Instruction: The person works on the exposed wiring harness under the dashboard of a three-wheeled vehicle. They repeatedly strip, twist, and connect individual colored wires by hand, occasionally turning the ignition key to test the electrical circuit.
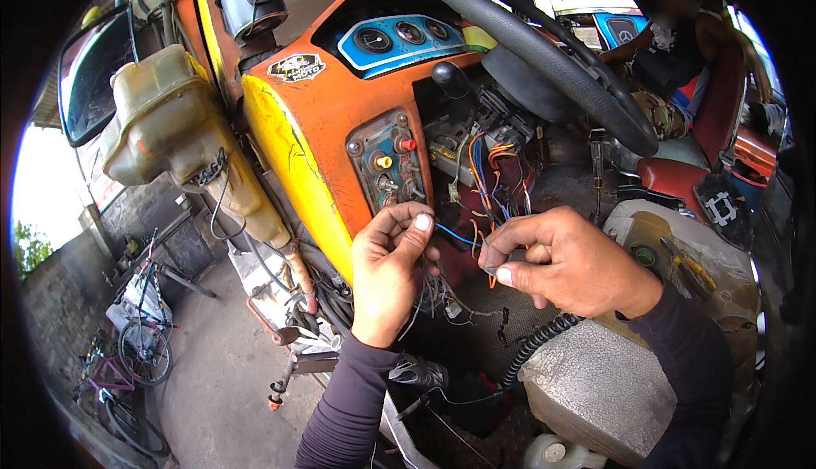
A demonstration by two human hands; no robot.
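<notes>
A thin blue wire point(455, 235) stretches between my hands in front of the open dash. At its left end, my left hand point(387, 269) is closed, thumb against the bent fingers, pinching it. My right hand point(578, 261) is also closed, thumb and forefinger pressed together on wires. An orange wire point(492, 280) shows at those fingertips; exactly which wires they hold is partly hidden. Behind them, a bundle of orange and blue wires point(497, 153) hangs from under the steering column. Pale loose wires with connectors point(450, 306) dangle below my hands.
The orange dashboard point(331, 103) carries a blue gauge panel point(399, 44) and a switch plate point(384, 164). A steering wheel point(544, 44) overhangs at upper right. Pliers point(693, 269) lie on the right-hand cover. A coiled black cable point(535, 348) runs below. Another person point(680, 52) sits far right.
</notes>
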